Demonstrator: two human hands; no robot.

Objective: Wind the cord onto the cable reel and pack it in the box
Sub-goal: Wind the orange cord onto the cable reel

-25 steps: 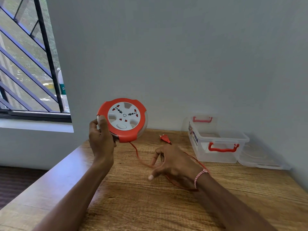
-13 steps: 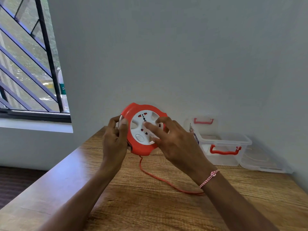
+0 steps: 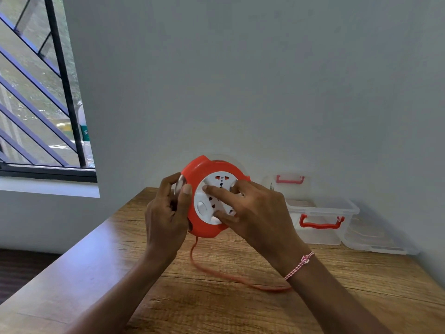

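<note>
At the far left we see a barred window (image 3: 36, 92) with a bottle (image 3: 84, 133) on its sill. Our left hand (image 3: 166, 218) holds the orange cable reel (image 3: 204, 227) upright above the wooden worktop (image 3: 216, 304), its grip wrapped around the reel's left edge, thumb on the orange rim. Our right hand (image 3: 257, 213), a red-and-white bracelet (image 3: 299, 265) on the wrist, lays spread fingers on the white socket face (image 3: 204, 206), its grip not closed around anything. The orange cord (image 3: 231, 277) hangs from the reel's bottom and trails right across the worktop under our right forearm. Further right, against the wall, stands the clear plastic box (image 3: 320, 218) with red handles, open, its lid (image 3: 378, 239) just beside it.
</note>
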